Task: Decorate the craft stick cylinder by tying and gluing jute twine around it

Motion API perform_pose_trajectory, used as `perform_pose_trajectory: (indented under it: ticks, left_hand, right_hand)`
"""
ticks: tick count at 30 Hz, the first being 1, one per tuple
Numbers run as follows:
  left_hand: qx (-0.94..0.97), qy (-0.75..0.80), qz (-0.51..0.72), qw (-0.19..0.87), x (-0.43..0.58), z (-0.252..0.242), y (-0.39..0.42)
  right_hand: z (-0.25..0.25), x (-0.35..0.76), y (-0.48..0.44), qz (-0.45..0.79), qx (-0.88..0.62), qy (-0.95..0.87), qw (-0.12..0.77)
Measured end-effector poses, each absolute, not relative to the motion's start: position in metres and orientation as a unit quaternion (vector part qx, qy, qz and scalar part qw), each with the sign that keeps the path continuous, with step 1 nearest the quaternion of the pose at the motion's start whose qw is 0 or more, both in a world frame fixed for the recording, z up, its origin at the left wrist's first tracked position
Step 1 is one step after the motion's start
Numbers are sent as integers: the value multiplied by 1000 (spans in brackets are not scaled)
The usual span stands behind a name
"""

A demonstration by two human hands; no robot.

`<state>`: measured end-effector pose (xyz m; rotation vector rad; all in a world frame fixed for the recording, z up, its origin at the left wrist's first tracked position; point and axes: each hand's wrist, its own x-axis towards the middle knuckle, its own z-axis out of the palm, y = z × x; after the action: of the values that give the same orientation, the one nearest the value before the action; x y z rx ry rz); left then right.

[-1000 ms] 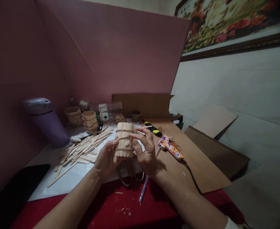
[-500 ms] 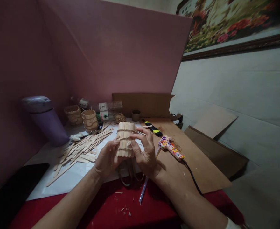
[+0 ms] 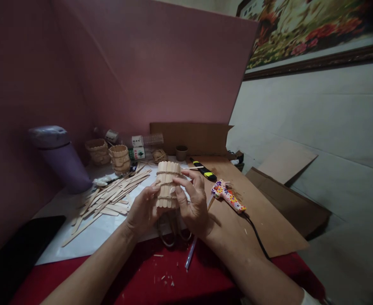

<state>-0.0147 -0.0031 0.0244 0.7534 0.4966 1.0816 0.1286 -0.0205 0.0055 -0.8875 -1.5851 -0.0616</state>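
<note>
I hold a small cup made of upright wooden craft sticks [image 3: 167, 180], wound with bands of twine, above the table. My left hand [image 3: 143, 212] wraps round its lower left side. My right hand [image 3: 193, 203] grips the right side, with fingertips pressed on the twine at the front. A loose pile of wooden sticks [image 3: 110, 199] lies on white paper to the left. A flower-patterned glue gun [image 3: 227, 195] rests on brown cardboard just right of my right hand. Scissors handles [image 3: 172, 233] show under my hands.
Two finished stick cups [image 3: 119, 159] stand at the back beside a purple flask [image 3: 59, 159]. Also there: a twine ball [image 3: 159, 156], a small brown cup [image 3: 181, 153], a black and yellow cutter [image 3: 204, 170], a pen [image 3: 191, 252], a dark phone [image 3: 18, 250] front left, cardboard sheets [image 3: 288, 203] right.
The stick cup has turned slightly in my hands and my right fingertips have shifted along the twine. The view drifted a little; nothing else moved.
</note>
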Motion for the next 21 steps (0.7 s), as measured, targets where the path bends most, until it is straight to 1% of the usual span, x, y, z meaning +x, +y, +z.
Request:
perform_pose_trajectory:
  ticks: [11, 16, 21]
  left_hand:
    - [387, 244, 519, 722, -9, 19, -3]
    - [346, 239, 528, 738, -8, 23, -4]
    - [334, 246, 544, 729, -6, 28, -6]
  right_hand:
    - [2, 129, -19, -56, -398, -711, 578]
    - [-1, 131, -16, -53, -399, -706, 582]
    - [-2, 131, -15, -49, -397, -699, 593]
